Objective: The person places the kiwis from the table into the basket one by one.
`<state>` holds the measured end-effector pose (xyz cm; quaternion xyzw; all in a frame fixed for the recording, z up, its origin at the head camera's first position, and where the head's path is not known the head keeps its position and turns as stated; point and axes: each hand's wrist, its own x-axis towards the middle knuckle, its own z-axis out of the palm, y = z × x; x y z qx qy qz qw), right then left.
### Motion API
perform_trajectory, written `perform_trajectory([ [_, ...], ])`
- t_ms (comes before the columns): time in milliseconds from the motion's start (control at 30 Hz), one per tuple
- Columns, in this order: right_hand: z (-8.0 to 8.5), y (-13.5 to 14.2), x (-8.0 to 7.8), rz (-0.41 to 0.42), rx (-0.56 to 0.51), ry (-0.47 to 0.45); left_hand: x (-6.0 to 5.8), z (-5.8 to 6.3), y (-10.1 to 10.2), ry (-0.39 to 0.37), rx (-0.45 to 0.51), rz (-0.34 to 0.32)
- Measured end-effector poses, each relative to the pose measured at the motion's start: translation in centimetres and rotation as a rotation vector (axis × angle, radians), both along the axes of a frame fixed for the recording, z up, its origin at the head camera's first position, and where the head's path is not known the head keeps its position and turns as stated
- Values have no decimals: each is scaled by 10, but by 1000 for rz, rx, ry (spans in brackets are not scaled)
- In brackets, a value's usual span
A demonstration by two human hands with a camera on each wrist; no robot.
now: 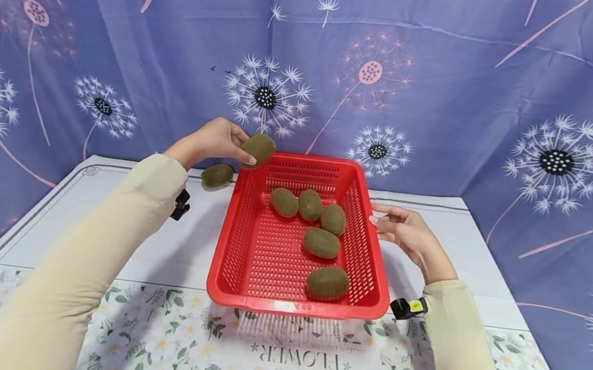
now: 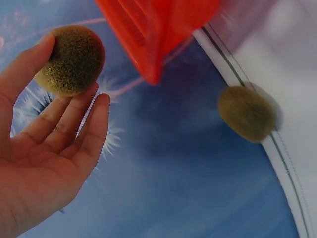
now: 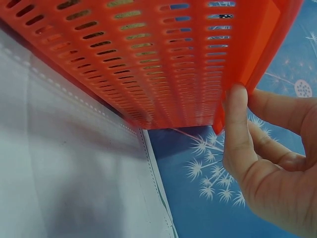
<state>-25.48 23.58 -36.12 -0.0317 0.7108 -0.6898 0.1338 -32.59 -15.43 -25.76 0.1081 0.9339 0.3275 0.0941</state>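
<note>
My left hand (image 1: 218, 139) pinches a brown fuzzy kiwi (image 1: 258, 150) between thumb and fingers, above the back left corner of a red plastic basket (image 1: 296, 309). In the left wrist view the same kiwi (image 2: 74, 59) sits at the fingertips, away from the palm. Another kiwi (image 1: 217, 175) lies on the table just left of the basket, below that hand. My right hand (image 1: 408, 232) holds the basket's right rim, with the thumb and a finger on it in the right wrist view. Inside the basket, several kiwis (image 1: 321, 243) lie toward the right and back.
The table carries a white cloth (image 1: 174, 256) with a floral printed band (image 1: 169, 343) along the front. A blue dandelion-patterned curtain (image 1: 315, 44) hangs behind the table and down both sides. The basket has slotted walls and a perforated floor.
</note>
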Motion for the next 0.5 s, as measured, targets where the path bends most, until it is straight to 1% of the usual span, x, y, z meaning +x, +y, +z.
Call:
perform_trajectory([
  [67,1,0,0,5,4,2,0,2,9,0,-2,-31],
  [267,2,1,1,10,23,7,1,7,39,-16,-46,-101],
  [400,1,1,0,1,29,9,-1,8,58,-7,-68,-148],
  [500,1,1,1,-1,27,3,-4,5,70,9,-72,-186],
])
